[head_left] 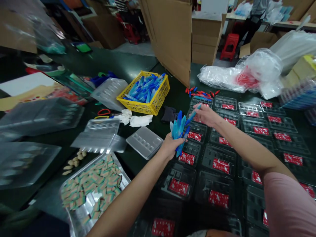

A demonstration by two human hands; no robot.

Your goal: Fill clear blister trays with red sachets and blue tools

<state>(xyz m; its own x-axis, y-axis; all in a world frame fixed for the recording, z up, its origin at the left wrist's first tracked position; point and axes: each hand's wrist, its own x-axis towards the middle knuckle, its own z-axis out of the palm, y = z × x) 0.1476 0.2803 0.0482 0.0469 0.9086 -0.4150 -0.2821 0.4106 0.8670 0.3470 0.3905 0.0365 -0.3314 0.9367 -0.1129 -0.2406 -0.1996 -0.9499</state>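
My left hand point(170, 146) is closed around a bunch of slim, pointed blue plastic sticks point(179, 126), light and dark blue, fanned upward. Just to its right, my right hand point(204, 114) pinches one light blue stick point(194, 114) that slants down toward the bunch. Both hands are above rows of clear plastic trays point(208, 154), many with a red patterned packet point(221, 165) in one compartment. What exactly the sticks are, I cannot make out.
A yellow basket point(140, 107) of blue sticks stands ahead. Red and blue pieces point(202, 93) lie behind the trays. On the left are a metal tray point(125, 176) of striped blocks, stacked clear trays point(145, 141) and scissors point(103, 113). Plastic bags point(222, 77) lie back right; an upright cardboard flap point(170, 39) stands behind.
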